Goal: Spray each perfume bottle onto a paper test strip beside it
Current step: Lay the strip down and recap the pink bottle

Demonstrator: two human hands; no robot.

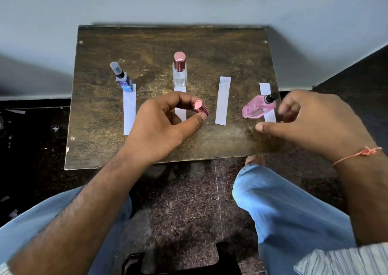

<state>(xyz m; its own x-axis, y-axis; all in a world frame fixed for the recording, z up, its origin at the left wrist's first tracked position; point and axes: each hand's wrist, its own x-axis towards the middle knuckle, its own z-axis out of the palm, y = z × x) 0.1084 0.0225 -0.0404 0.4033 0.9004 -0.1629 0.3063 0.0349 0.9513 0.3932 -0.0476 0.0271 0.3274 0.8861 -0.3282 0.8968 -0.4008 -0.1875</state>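
— What was nearest?
— The left hand (165, 123) pinched a pink cap (202, 107); the right hand (310, 121) hung loosely curled, holding nothing.
— And beyond?
— The pink bottle (257, 107) lay tilted on the rightmost strip (267, 100). Farther back stood the clear bottle (179, 73) and blue bottle (125, 80).

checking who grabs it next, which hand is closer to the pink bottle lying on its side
Right. The right hand hovers just right of the pink bottle, not touching it. The left hand is farther left, pinching a pink cap.
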